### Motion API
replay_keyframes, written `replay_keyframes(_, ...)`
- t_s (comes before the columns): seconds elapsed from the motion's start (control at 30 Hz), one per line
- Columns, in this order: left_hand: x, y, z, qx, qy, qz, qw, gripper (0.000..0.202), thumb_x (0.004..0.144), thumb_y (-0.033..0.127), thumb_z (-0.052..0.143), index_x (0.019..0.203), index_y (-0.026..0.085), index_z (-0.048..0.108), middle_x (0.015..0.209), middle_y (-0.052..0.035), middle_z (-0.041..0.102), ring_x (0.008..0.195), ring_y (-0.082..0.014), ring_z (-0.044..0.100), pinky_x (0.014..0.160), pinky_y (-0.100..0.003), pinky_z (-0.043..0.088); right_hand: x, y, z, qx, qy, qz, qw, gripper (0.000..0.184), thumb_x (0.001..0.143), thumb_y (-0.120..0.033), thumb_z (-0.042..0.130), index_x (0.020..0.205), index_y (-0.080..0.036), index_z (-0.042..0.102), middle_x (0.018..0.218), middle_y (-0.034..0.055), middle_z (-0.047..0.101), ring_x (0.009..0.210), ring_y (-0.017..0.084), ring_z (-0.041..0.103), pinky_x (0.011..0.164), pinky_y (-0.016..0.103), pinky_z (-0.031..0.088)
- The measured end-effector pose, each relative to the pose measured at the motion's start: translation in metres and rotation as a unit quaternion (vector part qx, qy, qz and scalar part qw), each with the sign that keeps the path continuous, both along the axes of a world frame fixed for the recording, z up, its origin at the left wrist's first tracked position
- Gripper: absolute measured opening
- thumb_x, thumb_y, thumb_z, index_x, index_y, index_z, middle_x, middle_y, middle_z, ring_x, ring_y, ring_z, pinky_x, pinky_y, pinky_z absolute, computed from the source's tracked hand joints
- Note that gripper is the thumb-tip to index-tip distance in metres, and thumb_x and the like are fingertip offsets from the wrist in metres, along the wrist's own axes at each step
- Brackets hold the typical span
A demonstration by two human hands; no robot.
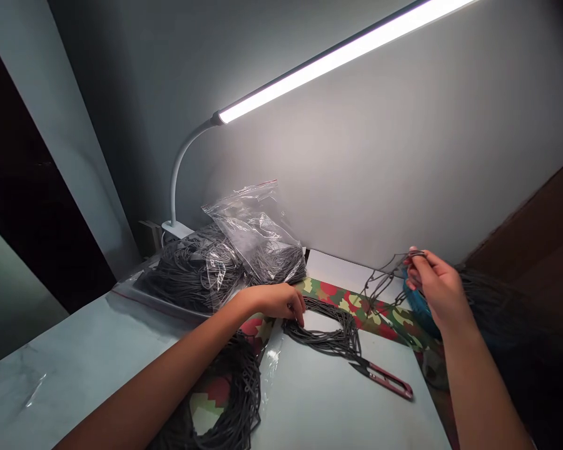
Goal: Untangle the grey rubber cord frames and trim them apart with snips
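On the white board (331, 403) lies a flattened ring of dark grey cords (319, 340). My left hand (281, 302) reaches over its left end, fingers curled down and closed on the cords there. Raised at the right, my right hand (434, 281) pinches a few loose grey cords (381, 284), which hang in loops to the left of the fingers. A pair of thread snips (382, 378) with reddish handles rests by the ring, its blade tips near the cords. Below my left forearm sits a larger coil of grey cord (244, 387), partly hidden by the arm.
Clear plastic bags (192, 269) full of grey cords stand at the back left beside a lit gooseneck lamp (173, 175). Camouflage-patterned cloth (344, 297) runs behind the board. A blue bag (420, 309) and a dark cord pile (492, 306) sit at the right. The wall rises close behind.
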State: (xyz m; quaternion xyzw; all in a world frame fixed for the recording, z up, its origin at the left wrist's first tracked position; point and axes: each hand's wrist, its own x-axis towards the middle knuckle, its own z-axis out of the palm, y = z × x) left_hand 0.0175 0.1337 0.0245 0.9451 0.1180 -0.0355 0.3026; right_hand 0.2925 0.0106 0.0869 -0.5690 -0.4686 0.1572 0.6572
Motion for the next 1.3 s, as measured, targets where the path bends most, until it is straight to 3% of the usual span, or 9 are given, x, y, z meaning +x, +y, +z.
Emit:
replay_keyframes(0.13,0.000,-0.001,0.001,0.005,-0.003,-0.003,1.000,0.022,0.097,0.030,0.060,0.113,0.016,0.064,0.119,-0.0085,0.064,0.101,-0.0226,0.064,0.088,-0.043,0.055,-0.007,-0.011,0.015,0.086,0.041,-0.036,0.995,0.032,0.079,-0.039,0.076,0.067,-0.021,0.052,0.050,-0.0103,0.031,0.046,0.008,0.025,0.043,0.021,0.028)
replay_keyframes(0.23,-0.001,-0.001,0.001,0.006,-0.013,-0.007,1.000,0.021,0.097,0.030,0.060,0.112,0.016,0.064,0.119,-0.0085,0.064,0.101,-0.0225,0.064,0.088,-0.043,0.055,-0.014,-0.020,0.024,0.109,0.045,-0.021,0.993,0.031,0.079,-0.035,0.078,0.067,-0.021,0.053,0.049,-0.0095,0.033,0.047,0.008,0.026,0.043,0.021,0.029)
replay_keyframes(0.43,-0.001,-0.001,0.003,-0.002,-0.062,0.014,0.998,0.019,0.096,0.031,0.060,0.105,0.015,0.066,0.107,-0.0063,0.068,0.092,-0.0200,0.067,0.083,-0.040,0.056,-0.033,-0.030,0.035,0.079,0.041,0.073,0.993,0.028,0.075,-0.040,0.082,0.072,-0.019,0.064,0.048,-0.0089,0.033,0.045,0.008,0.029,0.041,0.021,0.031)
replay_keyframes(0.6,-0.001,-0.010,0.028,-0.007,-0.180,0.074,0.981,0.018,0.098,0.019,0.052,0.107,0.014,0.066,0.099,-0.0070,0.071,0.087,-0.0172,0.066,0.075,-0.032,0.053,-0.056,-0.040,0.046,0.080,0.036,0.106,0.991,0.031,0.077,-0.041,0.081,0.068,-0.019,0.061,0.051,-0.0082,0.033,0.044,0.007,0.027,0.040,0.020,0.030)
replay_keyframes(0.7,-0.003,-0.018,0.042,-0.023,-0.219,0.066,0.973,0.020,0.095,0.015,0.052,0.106,0.015,0.070,0.095,-0.0067,0.074,0.082,-0.0148,0.065,0.068,-0.026,0.048,-0.066,-0.049,0.052,0.073,0.034,0.107,0.991,0.031,0.081,-0.044,0.077,0.067,-0.020,0.062,0.053,-0.0075,0.036,0.043,0.006,0.028,0.042,0.021,0.030)
replay_keyframes(0.9,-0.005,-0.032,0.055,-0.060,-0.247,0.048,0.966,0.017,0.092,0.015,0.058,0.100,0.014,0.073,0.092,-0.0065,0.074,0.082,-0.0150,0.065,0.069,-0.026,0.046,-0.068,-0.063,0.057,-0.043,-0.049,0.114,0.991,0.027,0.077,-0.044,0.080,0.074,-0.024,0.062,0.055,-0.0076,0.038,0.046,0.007,0.026,0.041,0.022,0.019)
replay_keyframes(1.0,-0.002,-0.045,0.063,-0.096,-0.262,0.058,0.959,0.021,0.096,0.025,0.056,0.107,0.015,0.071,0.095,-0.0066,0.073,0.084,-0.0155,0.064,0.073,-0.028,0.046,-0.072,-0.062,0.054,-0.091,-0.109,0.133,0.981,0.023,0.077,-0.042,0.079,0.078,-0.024,0.064,0.056,-0.0070,0.041,0.048,0.008,0.030,0.041,0.021,0.021)
replay_keyframes(1.13,0.002,-0.066,0.075,-0.172,-0.273,0.067,0.944,0.035,0.103,0.037,0.041,0.114,0.015,0.066,0.112,-0.0098,0.069,0.103,-0.0191,0.063,0.089,-0.032,0.049,-0.082,-0.055,0.048,-0.147,-0.124,0.190,0.963,0.018,0.085,-0.039,0.071,0.085,-0.023,0.063,0.062,-0.0041,0.052,0.051,0.010,0.042,0.043,0.022,0.030)
replay_keyframes(1.3,0.004,-0.077,0.080,-0.334,-0.282,0.016,0.899,0.035,0.104,0.027,0.034,0.103,0.014,0.067,0.102,-0.0093,0.069,0.104,-0.0194,0.063,0.097,-0.034,0.047,-0.083,-0.048,0.045,-0.159,-0.128,0.262,0.943,0.021,0.089,-0.043,0.067,0.089,-0.023,0.061,0.076,0.0006,0.064,0.067,0.015,0.060,0.056,0.026,0.044)
